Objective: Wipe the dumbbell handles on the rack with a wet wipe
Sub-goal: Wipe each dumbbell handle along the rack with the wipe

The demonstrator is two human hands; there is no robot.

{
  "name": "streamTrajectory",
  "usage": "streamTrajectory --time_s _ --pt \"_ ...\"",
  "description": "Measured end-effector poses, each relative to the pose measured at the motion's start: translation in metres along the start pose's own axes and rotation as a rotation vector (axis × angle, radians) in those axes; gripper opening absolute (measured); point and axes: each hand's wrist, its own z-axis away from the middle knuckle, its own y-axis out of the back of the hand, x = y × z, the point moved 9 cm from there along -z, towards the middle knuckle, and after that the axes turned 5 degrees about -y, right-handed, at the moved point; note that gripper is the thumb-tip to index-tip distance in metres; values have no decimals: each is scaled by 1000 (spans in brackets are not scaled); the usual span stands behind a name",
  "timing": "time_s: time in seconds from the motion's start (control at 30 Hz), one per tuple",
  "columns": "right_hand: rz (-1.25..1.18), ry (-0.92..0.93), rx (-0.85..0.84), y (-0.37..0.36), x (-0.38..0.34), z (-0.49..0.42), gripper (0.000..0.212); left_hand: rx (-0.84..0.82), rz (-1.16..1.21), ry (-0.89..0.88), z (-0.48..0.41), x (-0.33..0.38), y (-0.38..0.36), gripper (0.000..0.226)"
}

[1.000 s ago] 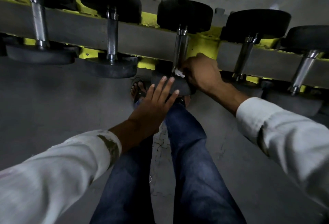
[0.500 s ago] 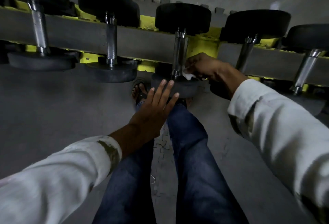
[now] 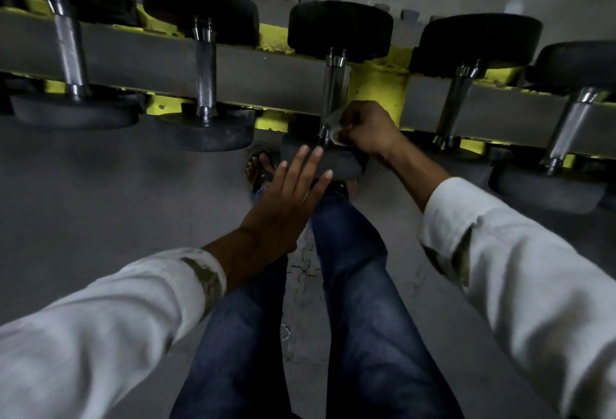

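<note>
Several black dumbbells with steel handles lie across a grey and yellow rack [image 3: 266,75]. The middle dumbbell's handle [image 3: 333,85] runs down to its near weight [image 3: 340,165]. My right hand [image 3: 370,128] grips a white wet wipe [image 3: 335,125] and holds it against the lower end of that handle. My left hand [image 3: 286,198] hovers flat with straight fingers, its fingertips at the near weight of the same dumbbell.
Other dumbbell handles [image 3: 205,65] [image 3: 456,105] flank the middle one on the rack. My legs in blue jeans [image 3: 350,268] and a sandalled foot [image 3: 260,165] stand on the grey foam floor [image 3: 100,202] right below the rack.
My right hand has swung back toward the middle handle, now curled tighter round the wipe at the handle's lower end. My left hand has stayed nearly still.
</note>
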Motion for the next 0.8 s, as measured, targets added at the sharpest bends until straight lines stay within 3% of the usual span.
streamTrajectory --time_s 0.1,0.17,0.23,0.27,0.37,0.43,0.5,0.63,0.7,0.8 --pt "204 258 20 -8 -34 14 13 15 -29 16 0 -1 4 118" --pt "462 492 60 -16 -65 22 9 4 -40 2 -1 1 4 112" --pt "813 748 115 -29 -95 31 25 10 -42 -14 -2 2 2 96" --pt "987 784 84 -38 -104 30 33 38 -31 -8 -2 1 5 90" --pt "1336 607 -196 -57 -102 10 33 69 -32 5 -2 1 5 93" --pt "1396 514 -346 -61 -98 5 27 27 -44 2 -1 2 1 107" --pt "1371 539 -372 -60 -98 5 26 53 -61 16 -1 0 4 114" --pt "1278 909 -105 -47 -104 30 40 85 -36 31 -2 -2 1 115" --pt "1247 1057 89 -34 -102 37 31 65 -50 22 -2 -1 -2 115" --pt "1116 1014 320 5 -100 34 25 95 -67 19 -2 -1 0 105"
